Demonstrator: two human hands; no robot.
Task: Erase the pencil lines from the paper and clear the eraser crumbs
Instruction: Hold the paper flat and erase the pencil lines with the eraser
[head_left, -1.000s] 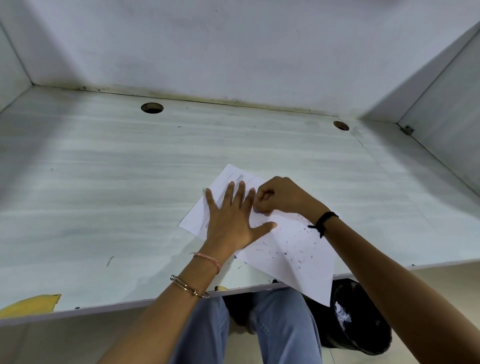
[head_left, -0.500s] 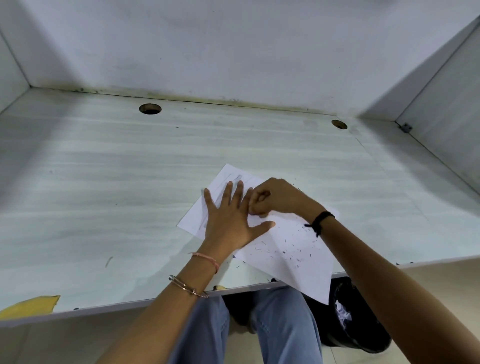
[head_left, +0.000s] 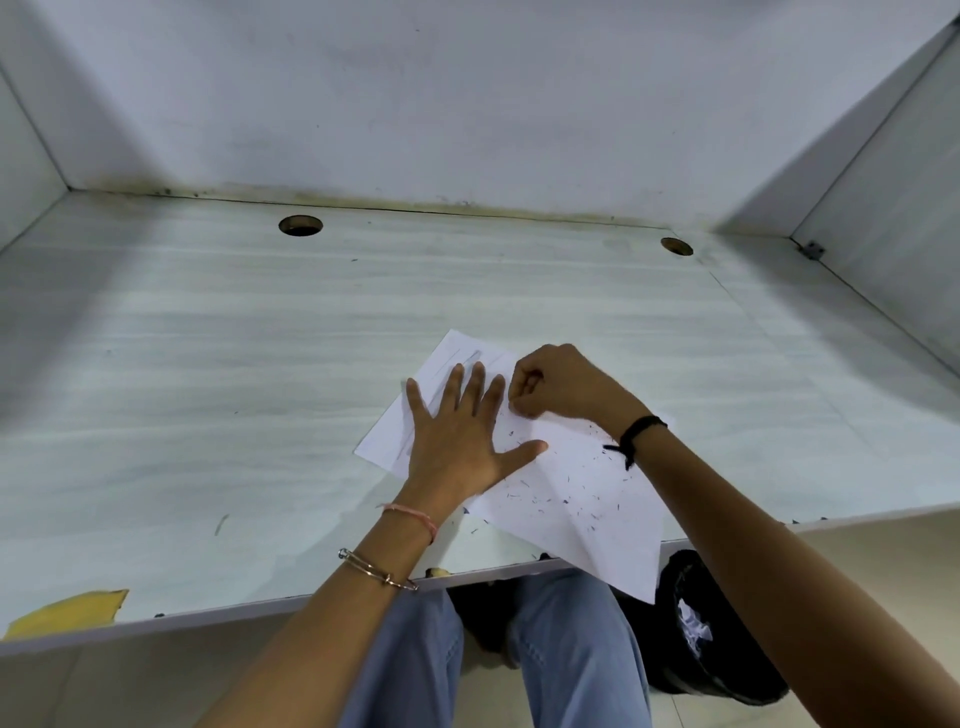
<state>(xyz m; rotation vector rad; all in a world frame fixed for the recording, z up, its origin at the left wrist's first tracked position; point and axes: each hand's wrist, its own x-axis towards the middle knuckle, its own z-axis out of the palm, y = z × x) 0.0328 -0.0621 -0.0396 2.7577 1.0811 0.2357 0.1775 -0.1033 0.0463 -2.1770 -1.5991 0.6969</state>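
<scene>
Right: the paper (head_left: 571, 499) lies on the surface (head_left: 260, 389), with its near corner hanging off the surface's front edge.

- **Left hand** (head_left: 457, 436): flat on the paper's left half, fingers (head_left: 478, 384) straight and spread, pinning it.
- **Right hand** (head_left: 556, 382): just right of those fingers, over the paper's middle. It is curled tight with the tips down on the sheet. That reads as pinching the eraser, though the eraser itself is hidden.
- **Pencil lines** (head_left: 457, 364): some still show at the paper's far corner, by the left fingertips.
- **Eraser crumbs** (head_left: 576, 493): scattered over the paper's near half, with a few just off its near-left edge.

Handling:
- It's a single sheet, so likely light and floppy. It will slide easily and will crease or tear if rubbed unpinned.
- Hold it with flat palm pressure close to the rub spot, not an edge pinch.
- The overhanging corner is unsupported, so don't load it.
- The crumbs are light and should be brushed or tipped off; pressing would probably smear them.

Versus half a second ago, almost nothing differs:
- The left hand has the same spot and the same spread.
- The right hand sits about where it was on the paper; any stroke is too small to read.
- The paper hasn't shifted, and the crumb scatter looks unchanged.
</scene>
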